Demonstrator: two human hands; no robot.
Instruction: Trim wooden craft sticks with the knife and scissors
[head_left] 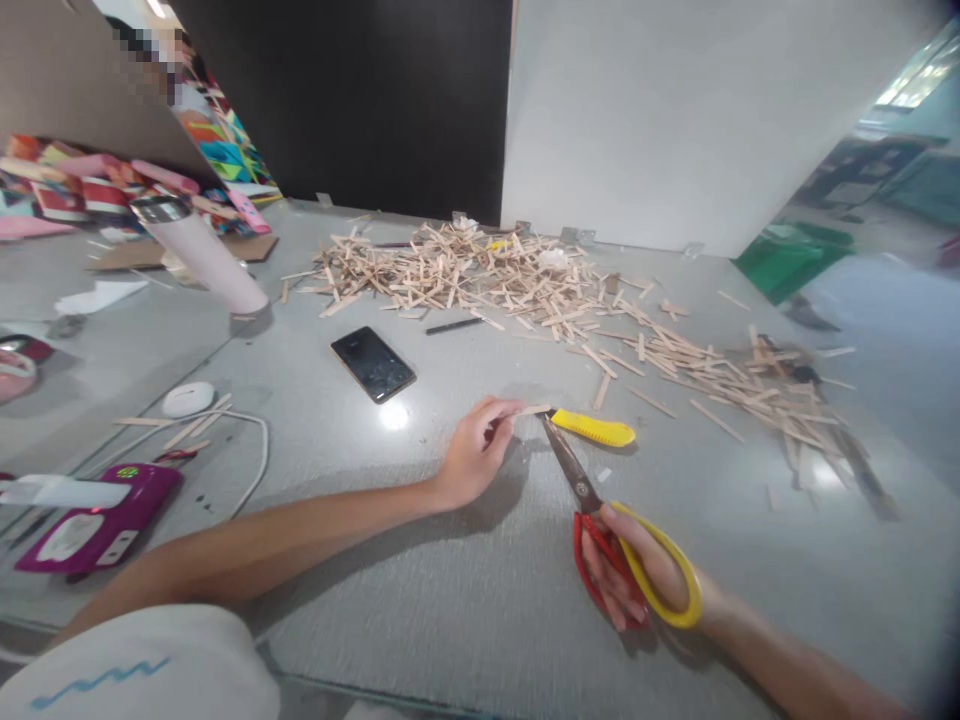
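Note:
In the middle of the table, my left hand (pixel 480 450) pinches a short piece of wooden stick (pixel 535 409) between thumb and fingers. My right hand (pixel 637 570) is wrapped through the handles of a pair of scissors (pixel 574 470), one handle red and one yellow. The scissor tips point up and left and reach the free end of the stick; whether the blades touch it I cannot tell. A utility knife with a yellow handle (pixel 594 428) lies just beyond the blades. A tiny pale scrap (pixel 604 475) rests beside the scissors.
A heap of wooden sticks (pixel 450 270) spreads along the back and right. A phone (pixel 373 364) and a dark pen (pixel 454 326) lie before it. Left are a pink tumbler (pixel 206 258), a purple hot-glue device (pixel 97 520) and a white cable (pixel 264 450). A green bin (pixel 795 258) stands right.

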